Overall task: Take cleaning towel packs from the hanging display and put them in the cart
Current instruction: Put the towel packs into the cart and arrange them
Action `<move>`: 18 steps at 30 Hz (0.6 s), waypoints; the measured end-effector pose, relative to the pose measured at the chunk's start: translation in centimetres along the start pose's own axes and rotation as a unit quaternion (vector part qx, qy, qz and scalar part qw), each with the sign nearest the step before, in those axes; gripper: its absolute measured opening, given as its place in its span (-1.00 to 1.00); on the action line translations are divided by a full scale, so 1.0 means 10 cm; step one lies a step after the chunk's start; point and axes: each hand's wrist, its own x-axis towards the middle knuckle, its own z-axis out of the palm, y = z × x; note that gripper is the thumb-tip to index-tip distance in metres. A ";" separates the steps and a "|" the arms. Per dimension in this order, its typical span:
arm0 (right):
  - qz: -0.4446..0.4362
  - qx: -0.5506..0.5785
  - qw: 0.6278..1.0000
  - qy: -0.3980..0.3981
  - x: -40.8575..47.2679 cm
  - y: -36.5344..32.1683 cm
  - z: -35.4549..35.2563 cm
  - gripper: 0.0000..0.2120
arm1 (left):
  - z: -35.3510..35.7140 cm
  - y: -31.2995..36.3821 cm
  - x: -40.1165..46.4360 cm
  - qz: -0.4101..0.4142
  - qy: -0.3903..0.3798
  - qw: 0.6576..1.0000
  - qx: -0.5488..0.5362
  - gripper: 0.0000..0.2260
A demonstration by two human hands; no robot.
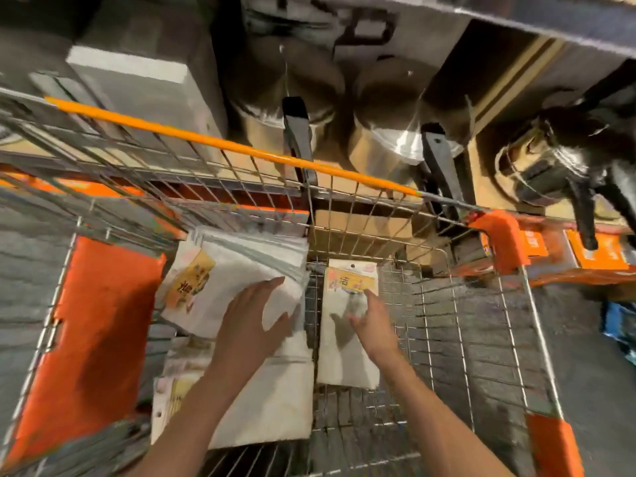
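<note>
White towel packs are lying in the wire cart; left hand is pressing flat, right hand is hovering, fingers loose

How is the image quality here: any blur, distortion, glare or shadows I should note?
Head view: wide-angle bending bows the cart rim and orange bar; motion blur smears the edges and upper shelf, while the centre is sharper; glare on the steel pots; the right hand casts a clear shadow on the single towel pack; the left hand rests on the towel stack.
</note>
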 end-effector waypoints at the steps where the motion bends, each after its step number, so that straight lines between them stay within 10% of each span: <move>1: 0.002 0.013 1.000 -0.001 0.07 0.04 0.05 -0.36 | 0.04 -0.07 0.00 -0.003 0.000 1.000 0.003 -0.34; 7: 0.051 0.052 0.997 0.034 0.44 0.27 0.24 -0.41 | 0.09 -0.36 0.03 0.022 0.012 1.000 0.015 -0.58; 18: 0.053 0.020 0.994 0.096 0.62 0.26 0.44 -0.39 | -0.09 -0.27 0.13 0.049 0.021 0.998 0.041 -0.40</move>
